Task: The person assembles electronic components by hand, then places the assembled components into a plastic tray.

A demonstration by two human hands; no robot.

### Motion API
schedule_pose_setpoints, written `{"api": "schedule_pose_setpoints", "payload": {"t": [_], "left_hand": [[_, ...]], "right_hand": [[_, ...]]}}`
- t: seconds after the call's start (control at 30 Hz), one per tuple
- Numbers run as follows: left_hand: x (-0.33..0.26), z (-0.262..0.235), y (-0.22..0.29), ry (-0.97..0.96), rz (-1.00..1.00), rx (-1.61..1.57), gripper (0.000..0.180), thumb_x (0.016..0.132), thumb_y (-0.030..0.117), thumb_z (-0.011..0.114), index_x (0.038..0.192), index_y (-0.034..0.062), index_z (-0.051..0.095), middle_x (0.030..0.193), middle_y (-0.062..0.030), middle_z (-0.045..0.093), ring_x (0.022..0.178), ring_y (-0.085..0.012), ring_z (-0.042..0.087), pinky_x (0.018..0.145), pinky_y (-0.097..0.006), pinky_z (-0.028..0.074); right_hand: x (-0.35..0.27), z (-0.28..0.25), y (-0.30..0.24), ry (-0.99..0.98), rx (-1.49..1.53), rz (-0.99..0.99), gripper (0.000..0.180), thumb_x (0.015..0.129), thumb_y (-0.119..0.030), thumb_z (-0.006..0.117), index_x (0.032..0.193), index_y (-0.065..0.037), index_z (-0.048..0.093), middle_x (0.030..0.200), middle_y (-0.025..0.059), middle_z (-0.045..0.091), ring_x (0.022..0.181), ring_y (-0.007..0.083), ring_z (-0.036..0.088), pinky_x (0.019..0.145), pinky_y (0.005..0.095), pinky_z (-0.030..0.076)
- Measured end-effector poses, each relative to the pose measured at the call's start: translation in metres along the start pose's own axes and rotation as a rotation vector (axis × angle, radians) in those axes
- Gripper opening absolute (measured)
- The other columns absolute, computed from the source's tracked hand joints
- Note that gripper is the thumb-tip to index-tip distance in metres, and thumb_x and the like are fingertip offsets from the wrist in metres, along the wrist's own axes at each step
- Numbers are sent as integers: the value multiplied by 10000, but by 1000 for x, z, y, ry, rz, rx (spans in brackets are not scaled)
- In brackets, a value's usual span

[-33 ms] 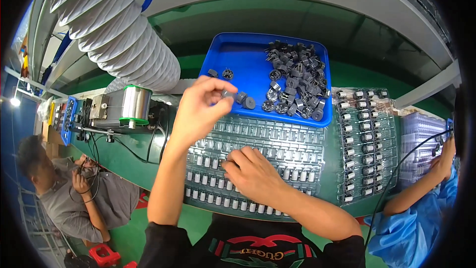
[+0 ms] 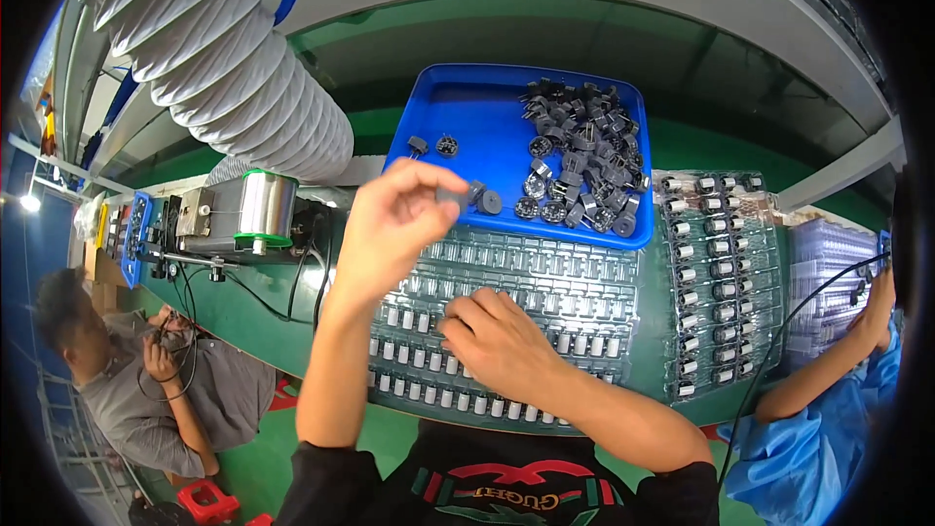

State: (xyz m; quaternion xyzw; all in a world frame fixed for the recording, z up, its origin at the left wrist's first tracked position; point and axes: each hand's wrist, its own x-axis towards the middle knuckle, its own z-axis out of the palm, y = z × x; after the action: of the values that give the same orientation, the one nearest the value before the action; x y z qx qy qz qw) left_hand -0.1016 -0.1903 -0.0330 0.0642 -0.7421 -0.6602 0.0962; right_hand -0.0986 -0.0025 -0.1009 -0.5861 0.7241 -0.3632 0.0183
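My left hand (image 2: 390, 234) is raised over the front left edge of a blue tray (image 2: 477, 97), thumb and forefinger pinched on a small dark grey round plug-like part (image 2: 450, 198), partly covered by the fingers. Just right of the fingertips, a few similar dark parts (image 2: 490, 202) lie in the blue tray. My right hand (image 2: 499, 341) rests, fingers curled down, over a clear plastic blister tray (image 2: 545, 278); what its fingertips hold is hidden. Rows of small white cylindrical pieces (image 2: 446, 397) fill the blister tray's nearer pockets.
A heap of dark parts (image 2: 584, 151) takes up the blue tray's right half. A second blister tray (image 2: 711, 282) with filled rows lies to the right. At left stand a solder wire spool (image 2: 267, 206) and a ribbed duct (image 2: 243, 68). Co-workers sit on both sides.
My left hand has shifted slightly down with the dark part in its pinch. My right hand stays almost in the same place.
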Motion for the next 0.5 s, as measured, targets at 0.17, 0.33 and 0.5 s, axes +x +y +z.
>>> {"api": "schedule_pose_setpoints", "payload": {"t": [0.17,0.33,0.5], "left_hand": [[-31,31,3,-156,69,-702,194,848,1,636,1038,-32,630,1151,-187,602,997,-268,638,914,-398,511],[-35,30,-6,-181,-7,-1061,283,867,89,689,1115,-4,590,1176,-221,607,1024,-333,655,928,-385,526],[-39,32,-12,-127,-49,-1047,400,868,139,724,1203,-10,565,1159,-160,614,1040,-309,649,932,-362,527]], "right_hand": [[3,-2,2,94,35,-23,145,731,-51,608,868,-3,601,843,91,521,832,243,532,735,345,460],[2,-25,-6,41,-138,78,231,730,-29,625,947,47,647,831,103,527,808,256,541,708,365,466],[-3,-58,7,196,192,272,186,767,-10,693,941,52,669,860,117,547,794,258,582,717,334,496]]}}
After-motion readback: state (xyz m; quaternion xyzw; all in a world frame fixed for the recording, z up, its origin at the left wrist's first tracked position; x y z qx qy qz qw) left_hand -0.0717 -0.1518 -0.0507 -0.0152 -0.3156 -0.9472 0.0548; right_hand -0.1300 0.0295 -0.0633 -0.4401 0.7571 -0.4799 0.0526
